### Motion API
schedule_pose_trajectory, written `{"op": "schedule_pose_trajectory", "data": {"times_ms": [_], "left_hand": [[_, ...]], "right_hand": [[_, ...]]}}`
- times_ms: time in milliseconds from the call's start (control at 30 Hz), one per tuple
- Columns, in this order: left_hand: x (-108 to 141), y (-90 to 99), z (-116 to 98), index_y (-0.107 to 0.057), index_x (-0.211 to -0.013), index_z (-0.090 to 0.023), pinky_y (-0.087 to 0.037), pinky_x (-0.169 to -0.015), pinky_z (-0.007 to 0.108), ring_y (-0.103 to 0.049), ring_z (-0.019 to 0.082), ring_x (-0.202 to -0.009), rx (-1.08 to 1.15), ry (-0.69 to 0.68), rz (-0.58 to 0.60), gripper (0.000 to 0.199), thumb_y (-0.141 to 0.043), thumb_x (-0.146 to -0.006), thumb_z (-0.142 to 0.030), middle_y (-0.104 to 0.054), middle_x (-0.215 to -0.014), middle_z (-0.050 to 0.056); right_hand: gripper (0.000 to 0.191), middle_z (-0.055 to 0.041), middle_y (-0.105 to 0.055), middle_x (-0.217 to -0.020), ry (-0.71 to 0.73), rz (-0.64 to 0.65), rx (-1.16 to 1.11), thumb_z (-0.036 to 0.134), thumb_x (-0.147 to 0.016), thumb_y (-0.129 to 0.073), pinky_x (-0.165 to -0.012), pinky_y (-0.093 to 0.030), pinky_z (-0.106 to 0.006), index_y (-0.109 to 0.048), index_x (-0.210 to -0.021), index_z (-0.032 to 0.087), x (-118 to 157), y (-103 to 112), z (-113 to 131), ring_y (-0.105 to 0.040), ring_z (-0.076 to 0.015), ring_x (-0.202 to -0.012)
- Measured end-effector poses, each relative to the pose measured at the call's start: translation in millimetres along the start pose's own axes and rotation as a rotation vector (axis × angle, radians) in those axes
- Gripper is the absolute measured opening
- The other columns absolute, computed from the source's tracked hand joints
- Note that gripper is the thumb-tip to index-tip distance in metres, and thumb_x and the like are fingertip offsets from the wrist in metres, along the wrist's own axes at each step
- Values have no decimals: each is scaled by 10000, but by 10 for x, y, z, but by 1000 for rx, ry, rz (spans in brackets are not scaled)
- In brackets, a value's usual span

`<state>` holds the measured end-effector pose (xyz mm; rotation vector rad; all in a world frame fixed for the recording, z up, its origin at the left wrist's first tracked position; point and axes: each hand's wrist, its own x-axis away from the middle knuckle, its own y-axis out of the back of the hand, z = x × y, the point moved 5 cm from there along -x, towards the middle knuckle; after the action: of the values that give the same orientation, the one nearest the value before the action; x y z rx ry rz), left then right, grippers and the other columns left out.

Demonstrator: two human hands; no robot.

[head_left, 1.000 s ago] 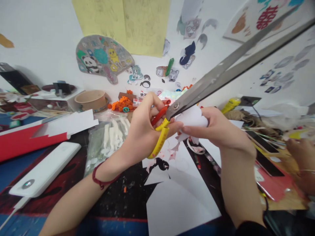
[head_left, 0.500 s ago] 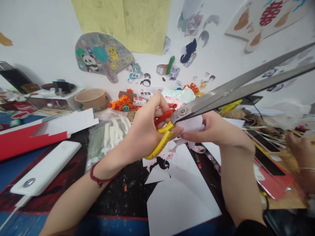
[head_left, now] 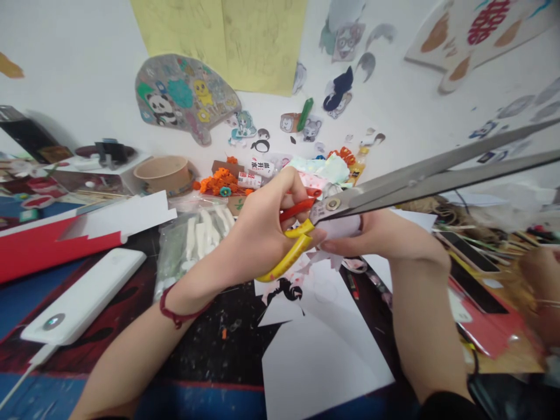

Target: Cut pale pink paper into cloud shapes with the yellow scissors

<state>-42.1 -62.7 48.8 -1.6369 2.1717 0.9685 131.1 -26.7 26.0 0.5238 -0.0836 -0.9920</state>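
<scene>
Metal scissors (head_left: 335, 205) sit gripped in the curled left hand (head_left: 268, 224) while the right hand (head_left: 385, 233) pinches white paper (head_left: 345, 226).

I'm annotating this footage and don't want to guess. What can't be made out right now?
All in the head view:
Scissors: blade tips cut off by the right edge.
White paper in the right hand: full shape hidden by that hand and the scissors.
Co-worker's hand: blurred, cut off by the right edge.
Yellow sheet: marks too faint, top cut off.
</scene>
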Motion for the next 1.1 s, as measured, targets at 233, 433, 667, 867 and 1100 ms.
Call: {"op": "schedule_pose_trajectory", "data": {"times_ms": [233, 433, 667, 867, 1100], "left_hand": [[8, -32, 60, -374, -798, -238, -446, -488, 263, -578, 130, -600, 133, 81, 3, 504, -865, -684, -258, -600, -703, -28], [-17, -47, 83, -345, -792, -242, -489, -503, 258, -607, 132, -616, 171, 86, 7, 504, -842, -709, -250, -610, -705, -25], [-19, 19, 47, -375, -798, -242, -423, -478, 240, -508, 90, -564, 183, -31, -148, 521, -878, -665, -256, -521, -664, -55], [3, 64, 13, -379, -792, -241, -386, -477, 250, -469, 84, -549, 139, -54, -255, 485, -852, -686, -235, -515, -666, -52], [-11, -6, 34, -365, -806, -244, -441, -474, 234, -575, 109, -588, 220, 1, -93, 509, -859, -682, -244, -550, -670, -52]], "right_hand": [[246, -12, -752, -769, -77, 95, 18, 349, -719, -826, -554, -535, -270, -767, -915, 213, 23, 8, 14, -683, -174, -653], [259, -4, -712, -704, -60, 77, 82, 429, -746, -797, -477, -444, -261, -769, -895, 220, 41, 7, 111, -600, -136, -561], [266, 15, -605, -580, -4, -148, 159, 449, -747, -790, -425, -379, -236, -710, -717, 198, 114, 11, 237, -516, -101, -513], [308, 12, -561, -577, 3, -310, 178, 446, -740, -793, -436, -347, -239, -661, -655, 181, 175, 23, 310, -468, -93, -521], [244, -12, -679, -625, -23, -87, 129, 424, -751, -785, -467, -435, -249, -741, -754, 184, 119, 14, 247, -596, -130, -551]]}}
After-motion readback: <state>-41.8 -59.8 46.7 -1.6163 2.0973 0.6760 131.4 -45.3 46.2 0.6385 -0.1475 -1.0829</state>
